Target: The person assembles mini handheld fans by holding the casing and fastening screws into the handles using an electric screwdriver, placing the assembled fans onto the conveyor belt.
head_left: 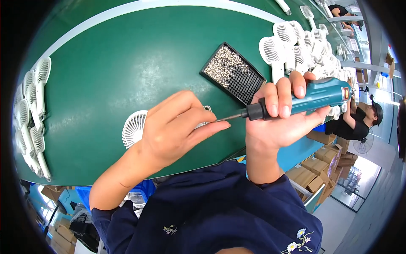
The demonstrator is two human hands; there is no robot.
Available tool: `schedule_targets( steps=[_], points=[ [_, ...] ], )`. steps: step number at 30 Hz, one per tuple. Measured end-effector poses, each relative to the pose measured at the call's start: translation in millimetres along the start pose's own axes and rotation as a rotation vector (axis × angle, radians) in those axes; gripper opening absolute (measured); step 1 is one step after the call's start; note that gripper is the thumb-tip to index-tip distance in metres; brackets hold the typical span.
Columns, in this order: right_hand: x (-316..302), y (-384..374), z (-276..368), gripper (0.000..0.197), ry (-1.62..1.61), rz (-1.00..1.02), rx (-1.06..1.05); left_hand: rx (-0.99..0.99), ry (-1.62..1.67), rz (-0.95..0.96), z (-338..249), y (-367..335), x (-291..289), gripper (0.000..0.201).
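My right hand [272, 131] grips a teal electric screwdriver [319, 96] with a black nose, held level above the table. Its thin metal bit points left, to the fingertips of my left hand [171, 127]. That hand is closed in a pinch at the bit's tip; whatever sits between thumb and fingers is too small or hidden to name. Beneath the left hand, a white handheld fan [134, 129] lies on the green table, its slatted head showing and much of its body covered by the hand. Just beyond the screwdriver is a black tray [250, 84] of small silvery screws [222, 65].
White fans [296, 46] are heaped at the far right, and more fans [31, 114] lie along the left edge of the green table [97, 76]. Co-workers [359, 120] are at the right. Cardboard boxes [319, 167] stand on the floor.
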State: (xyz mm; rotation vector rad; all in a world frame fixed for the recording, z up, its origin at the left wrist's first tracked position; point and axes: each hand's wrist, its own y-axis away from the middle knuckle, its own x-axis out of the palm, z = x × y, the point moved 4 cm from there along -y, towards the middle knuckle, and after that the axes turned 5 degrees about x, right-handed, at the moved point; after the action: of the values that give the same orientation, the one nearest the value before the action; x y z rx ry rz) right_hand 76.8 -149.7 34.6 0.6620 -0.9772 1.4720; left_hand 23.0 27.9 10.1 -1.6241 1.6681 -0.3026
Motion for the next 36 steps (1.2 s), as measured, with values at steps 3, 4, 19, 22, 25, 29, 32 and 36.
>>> schedule_targets(
  steps=[3, 4, 19, 22, 25, 29, 32, 36],
  points=[
    [2.5, -1.3, 0.4, 0.056, 0.019, 0.052, 0.030, 0.027, 0.011, 0.020, -0.6, -0.6, 0.7, 0.024],
    [4.0, -1.2, 0.8, 0.056, 0.020, 0.052, 0.030, 0.026, 0.012, 0.020, -0.1, -0.9, 1.0, 0.024],
    [18.2, 5.1, 6.1, 0.065, 0.135, 0.320, 0.033, -0.003, 0.055, 0.103, 4.1, 0.5, 4.9, 0.024],
    [21.6, 14.0, 6.1, 0.068, 0.263, 0.444, 0.083, -0.045, 0.107, 0.182, 6.9, 0.9, 5.9, 0.025],
    [31.3, 38.1, -2.1, 0.061, 0.326, 0.437, 0.031, -0.155, 0.102, 0.446, 9.2, 0.4, 13.5, 0.029],
    [29.6, 51.5, -15.0, 0.042, 0.364, 0.445, 0.059, -0.182, -0.005, 0.613, 10.1, 6.0, 15.8, 0.032],
    [26.9, 47.9, -8.5, 0.055, 0.321, 0.432, 0.151, -0.194, 0.010, 0.673, 10.5, 7.5, 18.1, 0.030],
    [21.2, 49.1, -14.0, 0.067, 0.292, 0.437, 0.141, -0.161, 0.029, 0.569, 12.7, 12.3, 21.0, 0.026]
  ],
)
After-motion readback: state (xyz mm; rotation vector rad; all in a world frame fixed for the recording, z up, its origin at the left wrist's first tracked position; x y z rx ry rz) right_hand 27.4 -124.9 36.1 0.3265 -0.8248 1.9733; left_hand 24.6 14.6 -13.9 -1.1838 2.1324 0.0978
